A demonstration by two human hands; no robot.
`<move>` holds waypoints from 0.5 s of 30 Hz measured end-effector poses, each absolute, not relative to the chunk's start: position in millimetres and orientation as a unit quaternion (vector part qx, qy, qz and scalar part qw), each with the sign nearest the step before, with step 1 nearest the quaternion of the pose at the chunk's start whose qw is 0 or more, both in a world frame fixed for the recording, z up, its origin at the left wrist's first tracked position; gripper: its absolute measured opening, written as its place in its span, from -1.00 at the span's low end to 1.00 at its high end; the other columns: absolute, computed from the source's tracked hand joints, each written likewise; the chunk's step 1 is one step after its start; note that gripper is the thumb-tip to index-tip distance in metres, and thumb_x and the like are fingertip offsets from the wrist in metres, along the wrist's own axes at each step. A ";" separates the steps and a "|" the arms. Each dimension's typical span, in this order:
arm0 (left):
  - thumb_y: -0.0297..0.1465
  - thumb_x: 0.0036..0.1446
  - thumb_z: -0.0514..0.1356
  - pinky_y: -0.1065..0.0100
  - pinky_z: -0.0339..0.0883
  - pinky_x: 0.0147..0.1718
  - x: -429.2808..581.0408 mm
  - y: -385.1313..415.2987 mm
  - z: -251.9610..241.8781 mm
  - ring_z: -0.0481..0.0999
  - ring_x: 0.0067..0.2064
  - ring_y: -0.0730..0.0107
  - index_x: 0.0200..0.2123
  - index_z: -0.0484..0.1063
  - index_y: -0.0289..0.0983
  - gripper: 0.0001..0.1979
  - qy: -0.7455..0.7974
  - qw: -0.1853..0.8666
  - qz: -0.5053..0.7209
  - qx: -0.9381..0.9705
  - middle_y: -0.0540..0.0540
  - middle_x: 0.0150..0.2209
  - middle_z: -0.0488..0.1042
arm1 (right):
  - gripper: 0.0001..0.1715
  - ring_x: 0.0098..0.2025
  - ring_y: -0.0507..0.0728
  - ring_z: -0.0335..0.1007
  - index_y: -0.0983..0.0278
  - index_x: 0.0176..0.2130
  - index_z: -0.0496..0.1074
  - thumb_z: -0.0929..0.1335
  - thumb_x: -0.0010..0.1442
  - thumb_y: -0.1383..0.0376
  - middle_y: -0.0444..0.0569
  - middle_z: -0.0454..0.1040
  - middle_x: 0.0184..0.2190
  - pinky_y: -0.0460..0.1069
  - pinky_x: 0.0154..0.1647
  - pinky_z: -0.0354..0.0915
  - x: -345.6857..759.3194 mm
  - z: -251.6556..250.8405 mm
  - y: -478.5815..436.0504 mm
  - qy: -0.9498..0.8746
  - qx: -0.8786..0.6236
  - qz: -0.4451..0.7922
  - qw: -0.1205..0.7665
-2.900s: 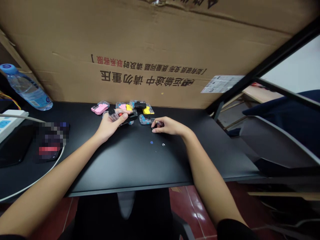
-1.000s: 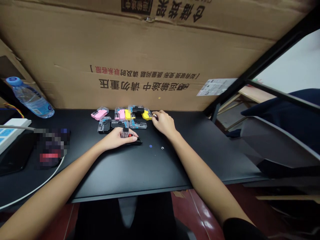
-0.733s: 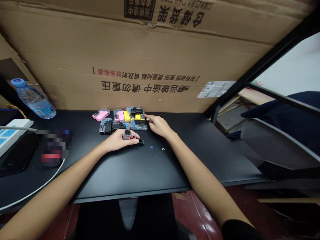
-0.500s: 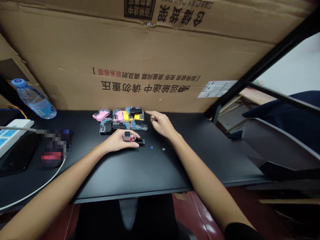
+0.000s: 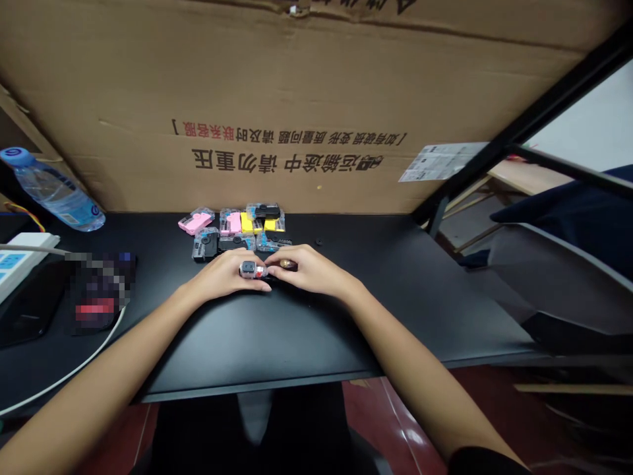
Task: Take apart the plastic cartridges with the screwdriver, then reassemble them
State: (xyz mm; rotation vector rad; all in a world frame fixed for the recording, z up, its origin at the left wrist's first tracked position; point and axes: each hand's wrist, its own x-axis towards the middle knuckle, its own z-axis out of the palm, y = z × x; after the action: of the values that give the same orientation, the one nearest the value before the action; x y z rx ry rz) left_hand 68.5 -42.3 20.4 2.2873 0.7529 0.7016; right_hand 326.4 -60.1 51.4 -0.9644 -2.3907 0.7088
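Observation:
My left hand [image 5: 221, 277] lies on the black desk [image 5: 306, 330], closed around a small clear gadget with a red bit [image 5: 251, 269]. A black part of the gadget pokes out beneath the fingers. My right hand [image 5: 311, 272] has its fingertips against that gadget and pinches a small shiny piece [image 5: 287, 264]. Just behind both hands is a cluster of similar small gadgets: a pink one [image 5: 196, 221], a pink and yellow one [image 5: 237, 222], a yellow one [image 5: 273, 225], a black and clear one [image 5: 205, 244] and a blue-tinted one [image 5: 273, 241].
A big cardboard box [image 5: 306, 92] walls off the back of the desk. At the left are a water bottle [image 5: 52, 191], a power strip [image 5: 17, 254], a white cable [image 5: 69, 373] and a blurred-out object [image 5: 99, 290]. A black metal frame [image 5: 519, 125] rises at the right. A tiny dark piece [image 5: 319, 241] lies nearby.
My right hand came back from the far cluster to meet the left hand at the clear gadget. It now covers the two tiny parts on the desk. The left hand barely moved.

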 end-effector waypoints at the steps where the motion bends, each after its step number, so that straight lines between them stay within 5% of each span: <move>1: -0.02 0.20 0.48 0.26 0.41 -0.10 67.6 -41.8 20.9 0.60 -0.12 0.18 -0.13 0.67 -0.18 -0.62 0.285 0.314 0.262 0.867 -0.08 -0.18 0.67 | -0.74 -0.19 0.14 0.60 0.24 0.02 0.69 0.41 0.46 0.24 0.03 0.72 -0.13 0.00 -0.10 0.38 326.2 50.8 -60.6 -0.874 -0.347 0.255 0.224; 10: 0.01 0.19 0.47 0.25 0.42 -0.18 67.4 -43.0 23.7 0.61 -0.21 0.19 -0.19 0.66 -0.25 -0.57 0.299 0.299 0.253 0.870 -0.12 -0.22 0.64 | -0.76 -0.35 0.08 0.43 0.27 -0.17 0.71 0.39 0.44 0.35 0.00 0.60 -0.31 -0.03 -0.23 0.24 325.1 42.9 -59.7 -0.894 -0.345 0.204 0.202; 15: -0.03 0.27 0.43 0.21 0.47 -0.03 68.1 -44.8 27.0 0.67 -0.05 0.11 0.06 0.63 -0.20 -0.55 0.292 0.302 0.255 0.871 -0.14 -0.06 0.68 | -0.74 -0.35 0.09 0.42 0.26 -0.19 0.70 0.38 0.45 0.33 0.00 0.60 -0.32 -0.03 -0.23 0.23 327.8 41.1 -56.3 -0.891 -0.352 0.201 0.205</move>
State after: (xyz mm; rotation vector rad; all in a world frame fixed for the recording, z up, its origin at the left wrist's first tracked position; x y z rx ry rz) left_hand 68.1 -44.8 27.0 2.3098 0.7735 0.6757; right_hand 327.8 -56.3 41.1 -0.9814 -2.4838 0.5605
